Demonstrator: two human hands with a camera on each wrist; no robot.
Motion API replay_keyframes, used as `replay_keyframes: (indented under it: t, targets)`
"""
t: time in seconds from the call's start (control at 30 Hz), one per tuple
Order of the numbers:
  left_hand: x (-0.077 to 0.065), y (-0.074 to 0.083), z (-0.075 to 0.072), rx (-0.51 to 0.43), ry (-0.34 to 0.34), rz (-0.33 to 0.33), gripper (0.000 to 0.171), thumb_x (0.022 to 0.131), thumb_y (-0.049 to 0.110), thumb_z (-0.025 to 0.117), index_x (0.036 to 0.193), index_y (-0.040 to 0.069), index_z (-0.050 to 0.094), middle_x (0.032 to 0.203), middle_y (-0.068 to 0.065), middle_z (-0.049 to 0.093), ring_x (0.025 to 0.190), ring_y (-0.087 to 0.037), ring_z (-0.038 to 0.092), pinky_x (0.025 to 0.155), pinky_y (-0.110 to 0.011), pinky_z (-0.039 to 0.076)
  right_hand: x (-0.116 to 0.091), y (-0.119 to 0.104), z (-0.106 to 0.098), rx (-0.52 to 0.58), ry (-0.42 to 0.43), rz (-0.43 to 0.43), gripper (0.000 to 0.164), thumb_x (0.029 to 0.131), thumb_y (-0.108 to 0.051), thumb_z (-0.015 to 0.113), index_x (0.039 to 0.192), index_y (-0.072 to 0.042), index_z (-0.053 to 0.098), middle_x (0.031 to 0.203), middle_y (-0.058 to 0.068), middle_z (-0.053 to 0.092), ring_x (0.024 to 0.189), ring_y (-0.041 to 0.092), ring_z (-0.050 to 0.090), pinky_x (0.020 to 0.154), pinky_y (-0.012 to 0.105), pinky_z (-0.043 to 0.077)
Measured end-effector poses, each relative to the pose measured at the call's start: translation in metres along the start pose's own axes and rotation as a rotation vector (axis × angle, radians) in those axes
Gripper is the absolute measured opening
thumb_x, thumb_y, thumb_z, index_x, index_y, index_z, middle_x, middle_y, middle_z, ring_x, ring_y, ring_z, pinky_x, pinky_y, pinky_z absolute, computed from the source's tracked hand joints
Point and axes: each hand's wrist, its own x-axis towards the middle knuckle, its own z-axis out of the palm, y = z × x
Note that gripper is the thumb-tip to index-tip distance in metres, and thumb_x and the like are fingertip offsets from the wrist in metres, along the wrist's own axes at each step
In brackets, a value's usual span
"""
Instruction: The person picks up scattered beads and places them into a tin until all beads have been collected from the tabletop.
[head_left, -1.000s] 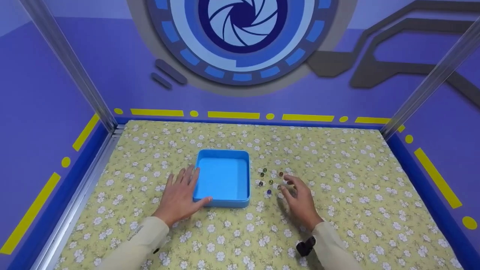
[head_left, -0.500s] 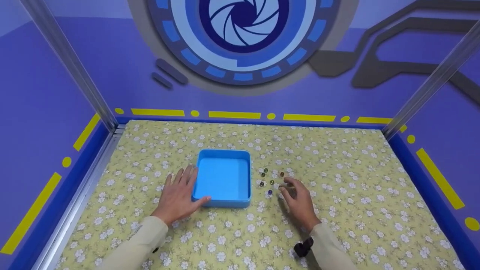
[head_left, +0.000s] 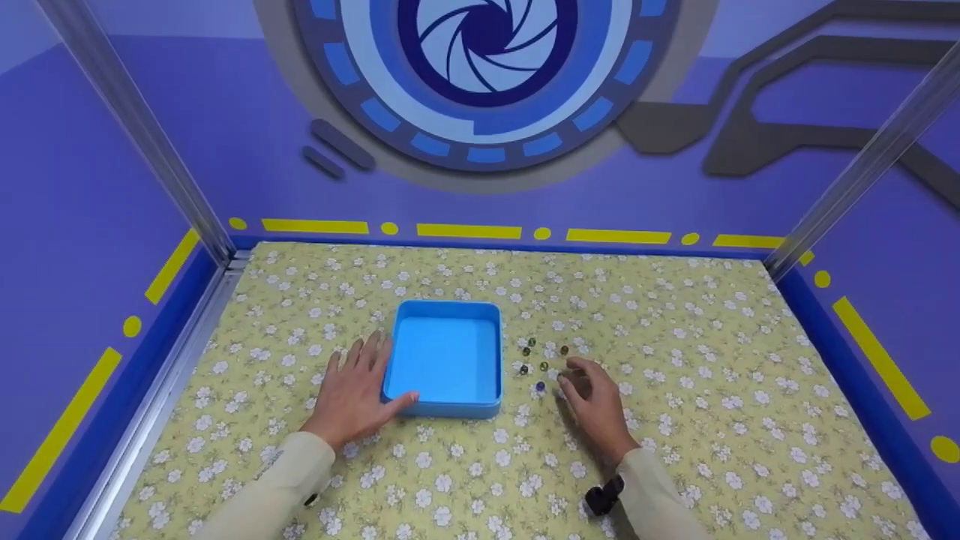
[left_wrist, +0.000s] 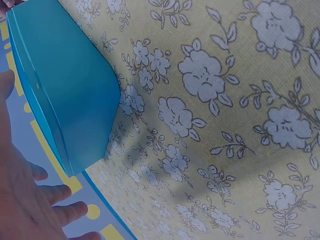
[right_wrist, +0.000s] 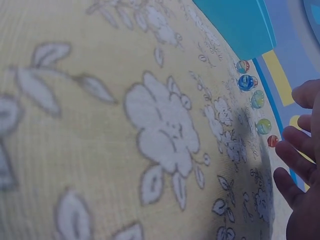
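A square blue tray with low walls stands on the flowered cloth, nothing inside it. My left hand is at its left side, fingers straight and spread, thumb over the near left corner. Whether it touches the tray I cannot tell; the left wrist view shows the palm beside the tray wall. Several glass marbles lie right of the tray, among them a blue marble and a reddish marble. My right hand hovers just right of them, fingers loosely bent and apart from the thumb, holding nothing visible.
A yellow cloth with white flowers covers the table. Purple-blue printed panels enclose it at the back and sides, with metal posts at the rear corners. A black device sits at the right wrist.
My left hand has shifted slightly left against the tray. My right hand stays almost where it was, and the marbles and tray look unmoved.
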Motion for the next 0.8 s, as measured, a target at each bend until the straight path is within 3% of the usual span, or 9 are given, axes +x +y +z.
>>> replay_keyframes:
  t: [0.3,0.57,0.8]
  targets:
    - [0.0017,-0.0013,0.0020,-0.003,-0.024,-0.021,0.101,0.082,0.077,0.047,0.155,0.011,0.023,0.158,-0.016,0.029,0.143,-0.041,0.031,0.112,-0.065,0.024,0.0013,0.0042,0.0052,0.020,0.006,0.012,0.038,0.091,-0.018,0.068,0.128,-0.011,0.061,0.117,0.002,0.065,0.098,0.011,0.062,0.083,0.031,0.054]
    - [0.0025,-0.0008,0.0020,-0.007,-0.017,-0.015,0.100,0.083,0.076,0.048,0.155,0.011,0.024,0.157,-0.016,0.032,0.142,-0.041,0.033,0.111,-0.065,0.025,0.0014,0.0054,0.0070,0.020,0.010,0.036,0.036,0.091,-0.018,0.068,0.127,-0.013,0.062,0.115,0.000,0.065,0.101,0.011,0.062,0.085,0.033,0.053]
    - [0.0018,-0.0017,0.0026,-0.015,-0.015,-0.009,0.101,0.083,0.076,0.048,0.155,0.011,0.023,0.156,-0.016,0.033,0.142,-0.041,0.034,0.111,-0.065,0.026,0.0028,0.0072,0.0093,0.020,0.023,0.020,0.034,0.088,-0.016,0.072,0.121,-0.012,0.065,0.107,0.001,0.066,0.090,0.014,0.060,0.078,0.026,0.052]
